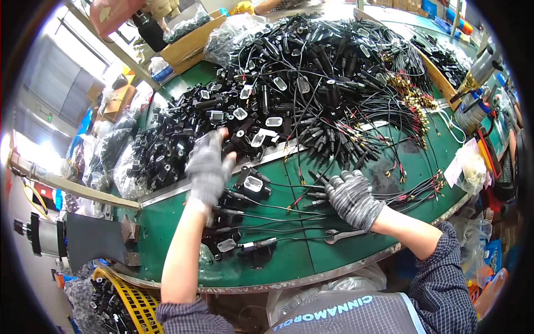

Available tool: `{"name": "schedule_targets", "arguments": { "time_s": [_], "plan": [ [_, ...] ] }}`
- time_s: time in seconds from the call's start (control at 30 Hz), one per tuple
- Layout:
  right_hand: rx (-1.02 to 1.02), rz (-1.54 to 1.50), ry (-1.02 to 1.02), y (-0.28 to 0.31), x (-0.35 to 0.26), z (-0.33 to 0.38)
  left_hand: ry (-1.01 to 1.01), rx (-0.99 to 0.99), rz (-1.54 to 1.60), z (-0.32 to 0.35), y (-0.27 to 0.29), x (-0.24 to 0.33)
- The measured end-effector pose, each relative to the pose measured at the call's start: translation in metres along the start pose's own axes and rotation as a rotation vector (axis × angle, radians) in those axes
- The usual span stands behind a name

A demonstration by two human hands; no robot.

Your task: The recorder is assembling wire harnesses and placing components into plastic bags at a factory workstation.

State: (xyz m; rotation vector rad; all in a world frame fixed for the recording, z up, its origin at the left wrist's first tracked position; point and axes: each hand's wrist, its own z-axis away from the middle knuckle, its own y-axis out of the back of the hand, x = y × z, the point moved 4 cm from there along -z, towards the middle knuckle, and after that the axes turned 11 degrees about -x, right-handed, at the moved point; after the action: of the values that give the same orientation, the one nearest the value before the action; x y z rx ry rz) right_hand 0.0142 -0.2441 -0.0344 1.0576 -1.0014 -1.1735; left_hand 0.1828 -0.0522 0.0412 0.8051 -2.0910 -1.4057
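My left hand, in a grey knitted glove, reaches to the front edge of a heap of black plastic housings. Its thumb and fingers are apart, and I see nothing between them. My right hand, in a striped grey glove, is closed palm down over a bundle of black cables. Their black plug ends show left of the fingers; red-tipped wire ends lie to the right. Between my hands is a black housing with a pale oval window. Several cabled housings lie in a row below it.
An open-ended wrench lies on the green table below my right hand. A metal strip separates the heap from the near area. Tangled cables spread at the right. A yellow basket stands below the table's left edge.
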Motion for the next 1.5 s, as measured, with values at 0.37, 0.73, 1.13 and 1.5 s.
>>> {"name": "schedule_targets", "arguments": {
  "time_s": [0.37,0.73,1.13,1.5],
  "plan": [
    [0.192,-0.018,0.048,-0.004,0.001,0.001,-0.246,0.005,-0.13,0.026,0.005,0.075],
    [-0.09,-0.191,0.122,0.014,0.0,-0.001,-0.106,-0.167,0.094,0.146,-0.008,0.167],
    [0.385,-1.846,0.182,0.099,0.055,0.059,0.094,-0.794,0.479,0.09,-0.044,0.124],
    [0.105,-0.698,0.188,0.001,-0.003,0.074,0.263,-0.217,0.711,0.156,-0.021,0.136]
  ]
}}
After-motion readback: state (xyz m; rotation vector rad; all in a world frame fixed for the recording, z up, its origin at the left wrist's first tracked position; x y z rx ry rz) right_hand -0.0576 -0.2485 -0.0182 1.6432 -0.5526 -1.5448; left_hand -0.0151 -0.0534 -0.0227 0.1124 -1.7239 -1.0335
